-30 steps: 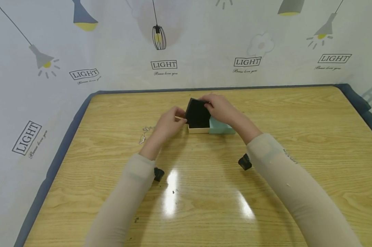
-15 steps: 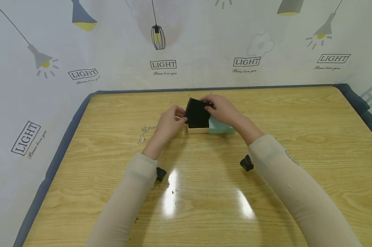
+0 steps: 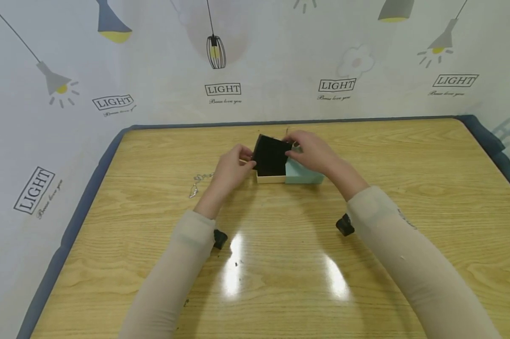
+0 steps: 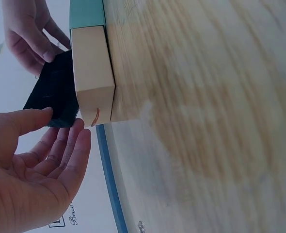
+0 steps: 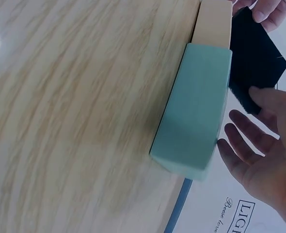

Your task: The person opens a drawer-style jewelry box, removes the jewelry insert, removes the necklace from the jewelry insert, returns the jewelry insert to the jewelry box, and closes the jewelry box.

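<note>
The left hand (image 3: 232, 167) and right hand (image 3: 311, 151), apart, each pinch an edge of the black pad (image 3: 271, 157), which rises tilted at the tan drawer (image 3: 271, 179), left of the teal box sleeve (image 3: 303, 176). Light, even pressure should keep it from creasing. The wood-grain table (image 3: 280, 226) shines at the near side; lamp-print wall covering (image 3: 280, 56) stands beyond

The camera up at the head looks forward and down across the worktop (image 3: 280, 263). The wrist ones peer in close, tipped sideways, both catching the box (image 5: 194, 102) and black pad (image 5: 254, 56).
</note>
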Demonstrator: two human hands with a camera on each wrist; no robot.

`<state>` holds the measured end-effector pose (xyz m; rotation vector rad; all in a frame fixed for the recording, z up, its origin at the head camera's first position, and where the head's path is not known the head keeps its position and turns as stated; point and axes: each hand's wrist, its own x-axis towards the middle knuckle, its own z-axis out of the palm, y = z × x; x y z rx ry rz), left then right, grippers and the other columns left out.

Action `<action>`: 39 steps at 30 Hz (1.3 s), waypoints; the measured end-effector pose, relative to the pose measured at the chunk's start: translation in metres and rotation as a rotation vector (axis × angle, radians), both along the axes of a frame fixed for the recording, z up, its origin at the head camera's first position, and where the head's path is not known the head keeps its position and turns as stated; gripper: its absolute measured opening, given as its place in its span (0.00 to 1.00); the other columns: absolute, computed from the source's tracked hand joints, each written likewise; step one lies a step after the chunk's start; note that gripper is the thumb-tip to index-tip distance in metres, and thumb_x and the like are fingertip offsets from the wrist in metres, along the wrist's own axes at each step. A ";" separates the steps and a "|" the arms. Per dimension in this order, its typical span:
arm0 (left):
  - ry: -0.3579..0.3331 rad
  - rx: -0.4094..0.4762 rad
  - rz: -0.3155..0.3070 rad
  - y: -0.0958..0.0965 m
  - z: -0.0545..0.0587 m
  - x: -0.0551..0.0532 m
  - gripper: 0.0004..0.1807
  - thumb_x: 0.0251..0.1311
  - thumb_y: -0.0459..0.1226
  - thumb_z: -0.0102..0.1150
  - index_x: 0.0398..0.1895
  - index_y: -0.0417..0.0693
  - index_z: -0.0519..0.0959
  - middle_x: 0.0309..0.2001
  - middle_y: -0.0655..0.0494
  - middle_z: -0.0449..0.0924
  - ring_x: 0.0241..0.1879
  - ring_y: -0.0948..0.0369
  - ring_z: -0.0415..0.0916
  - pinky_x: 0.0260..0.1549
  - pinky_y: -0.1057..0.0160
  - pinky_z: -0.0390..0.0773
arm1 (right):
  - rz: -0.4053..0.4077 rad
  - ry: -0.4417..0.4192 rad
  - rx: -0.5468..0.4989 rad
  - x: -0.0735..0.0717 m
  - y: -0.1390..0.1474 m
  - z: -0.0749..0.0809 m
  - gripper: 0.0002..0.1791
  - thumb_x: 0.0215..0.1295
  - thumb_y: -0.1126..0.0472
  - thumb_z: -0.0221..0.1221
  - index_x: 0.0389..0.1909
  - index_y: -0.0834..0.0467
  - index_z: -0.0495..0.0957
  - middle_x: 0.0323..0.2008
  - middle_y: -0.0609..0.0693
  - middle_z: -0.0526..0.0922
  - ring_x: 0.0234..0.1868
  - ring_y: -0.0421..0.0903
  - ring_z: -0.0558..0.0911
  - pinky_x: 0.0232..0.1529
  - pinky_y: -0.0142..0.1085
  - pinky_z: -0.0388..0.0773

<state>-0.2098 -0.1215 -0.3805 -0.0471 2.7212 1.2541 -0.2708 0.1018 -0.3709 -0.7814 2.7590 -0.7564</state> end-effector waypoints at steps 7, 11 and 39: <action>0.006 -0.005 -0.006 0.001 0.001 0.000 0.18 0.71 0.40 0.56 0.61 0.45 0.72 0.57 0.49 0.80 0.57 0.51 0.78 0.57 0.53 0.80 | 0.031 0.018 0.092 0.003 0.011 -0.002 0.37 0.64 0.48 0.66 0.67 0.63 0.69 0.67 0.62 0.71 0.68 0.61 0.70 0.71 0.54 0.66; 0.008 -0.006 -0.007 0.001 0.001 0.000 0.18 0.71 0.40 0.56 0.60 0.45 0.72 0.57 0.49 0.80 0.57 0.51 0.79 0.57 0.53 0.80 | 0.028 0.003 0.132 0.004 0.016 -0.003 0.42 0.60 0.44 0.68 0.68 0.63 0.68 0.70 0.62 0.68 0.71 0.62 0.66 0.73 0.56 0.63; 0.016 -0.001 -0.025 -0.005 0.004 0.004 0.24 0.72 0.40 0.54 0.70 0.53 0.68 0.57 0.48 0.80 0.55 0.50 0.80 0.48 0.53 0.83 | 0.049 0.020 0.173 0.006 0.022 -0.008 0.48 0.50 0.41 0.74 0.68 0.60 0.69 0.66 0.60 0.70 0.66 0.59 0.69 0.68 0.54 0.70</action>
